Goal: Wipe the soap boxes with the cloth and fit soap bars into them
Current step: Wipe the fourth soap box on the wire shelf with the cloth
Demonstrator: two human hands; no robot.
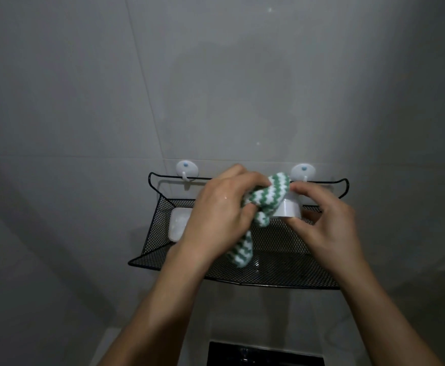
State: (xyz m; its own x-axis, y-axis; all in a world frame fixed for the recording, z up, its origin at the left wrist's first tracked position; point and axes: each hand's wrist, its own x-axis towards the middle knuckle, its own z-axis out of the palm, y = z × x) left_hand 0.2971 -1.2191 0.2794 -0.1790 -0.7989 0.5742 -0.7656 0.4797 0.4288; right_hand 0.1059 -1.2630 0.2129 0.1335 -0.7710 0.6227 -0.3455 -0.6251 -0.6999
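My left hand [221, 207] grips a green-and-white zigzag cloth [266, 196] and presses it onto a white soap box [288, 207]. One end of the cloth hangs down to the shelf mesh. My right hand [327, 220] pinches the box from the right side, thumb below and fingers on top, holding it above the black wire-mesh shelf [282, 265]. A second white soap box [179, 224] lies in the shelf's left end, partly hidden behind my left hand. No soap bars show.
The shelf hangs from two white adhesive hooks [187, 170] [303, 171] on a grey tiled wall [216, 75]. A dark rectangular fixture [266, 353] sits below at the bottom edge.
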